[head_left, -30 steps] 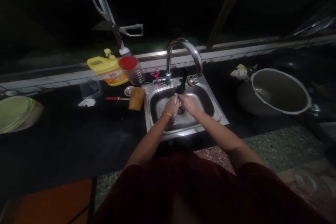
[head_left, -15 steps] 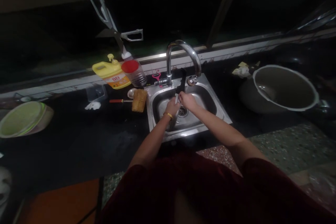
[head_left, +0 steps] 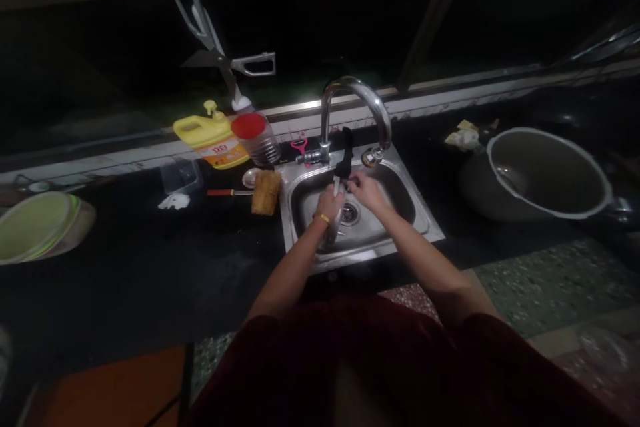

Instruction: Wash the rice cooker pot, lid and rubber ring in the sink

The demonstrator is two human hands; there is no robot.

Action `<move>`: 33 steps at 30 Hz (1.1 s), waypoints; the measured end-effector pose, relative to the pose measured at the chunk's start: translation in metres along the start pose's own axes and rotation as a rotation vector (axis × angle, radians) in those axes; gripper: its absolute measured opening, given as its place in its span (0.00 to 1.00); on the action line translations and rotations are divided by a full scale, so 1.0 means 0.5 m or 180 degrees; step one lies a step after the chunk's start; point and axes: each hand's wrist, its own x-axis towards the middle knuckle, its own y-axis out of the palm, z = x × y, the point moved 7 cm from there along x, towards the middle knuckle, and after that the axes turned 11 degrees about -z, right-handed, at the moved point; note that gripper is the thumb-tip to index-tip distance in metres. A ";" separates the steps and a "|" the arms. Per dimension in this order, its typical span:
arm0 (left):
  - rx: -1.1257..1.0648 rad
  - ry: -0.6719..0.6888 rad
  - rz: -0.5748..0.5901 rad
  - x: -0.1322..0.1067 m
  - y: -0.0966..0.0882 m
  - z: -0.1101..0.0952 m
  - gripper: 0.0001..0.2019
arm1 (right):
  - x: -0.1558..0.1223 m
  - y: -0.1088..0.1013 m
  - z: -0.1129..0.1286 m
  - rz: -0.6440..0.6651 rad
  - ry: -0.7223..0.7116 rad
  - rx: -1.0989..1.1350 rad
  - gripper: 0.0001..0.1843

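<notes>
Over the rectangular stainless-steel sink (head_left: 377, 227) set in the black bench (head_left: 210, 260), grips with the left hand (head_left: 330, 201) a long knife-like utensil with a black handle and grey blade (head_left: 345, 163). Wraps the left hand's fingers around the blade, just below the handle, above the sink's left half; points the handle away, past the sink's far rim. Wears a thin yellow band (head_left: 323, 217) on the left wrist. Holds the right hand (head_left: 369, 192) over the sink too, just right of the utensil, with fingers bent toward the handle. Cannot tell whether pinching anything or touching the handle with those fingertips. Has the round metal drain (head_left: 349, 214) in the sink's floor, just right of the blade.

Behind the sink, faces a tall curved chrome faucet (head_left: 325, 113) and, left of its base, a pink plastic peeler-like tool (head_left: 300, 147). Just left of the sink, has a brown block-shaped thing (head_left: 267, 192) and a red-handled utensil (head_left: 223, 193); farther back on the sink's left, a clear ribbed jar with a red lid (head_left: 263, 143) and a yellow plastic jug with a pump (head_left: 215, 147). Right of the sink, has a large round grey pot (head_left: 477, 193).
</notes>
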 end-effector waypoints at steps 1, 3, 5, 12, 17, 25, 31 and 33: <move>0.0007 0.0014 0.0025 -0.001 0.000 -0.002 0.12 | -0.002 0.008 0.011 0.0052 -0.0140 -0.0054 0.16; 0.0009 0.0077 0.0047 -0.005 0.002 -0.007 0.12 | -0.005 0.024 0.027 0.0115 -0.0297 -0.0324 0.16; -0.0001 0.0169 0.0073 -0.008 0.006 -0.012 0.13 | -0.005 0.034 0.033 0.0169 -0.0350 -0.0518 0.16; -0.0153 0.0199 -0.0034 -0.007 0.003 0.008 0.10 | -0.011 0.029 0.047 0.0617 -0.0617 0.0109 0.15; -0.0492 0.0268 -0.0054 -0.004 0.002 0.022 0.12 | -0.003 0.025 0.060 0.0500 -0.0469 -0.0367 0.14; -0.0481 0.0078 -0.0029 0.000 -0.004 0.033 0.12 | 0.003 0.014 0.079 0.0221 -0.0336 -0.0974 0.15; -0.0641 0.0045 -0.0169 0.006 0.003 0.027 0.09 | 0.010 0.030 0.061 0.0074 -0.0344 -0.0752 0.16; -0.0692 -0.0005 -0.0215 0.009 0.001 0.032 0.09 | 0.001 0.042 0.054 0.0035 -0.0590 -0.0541 0.17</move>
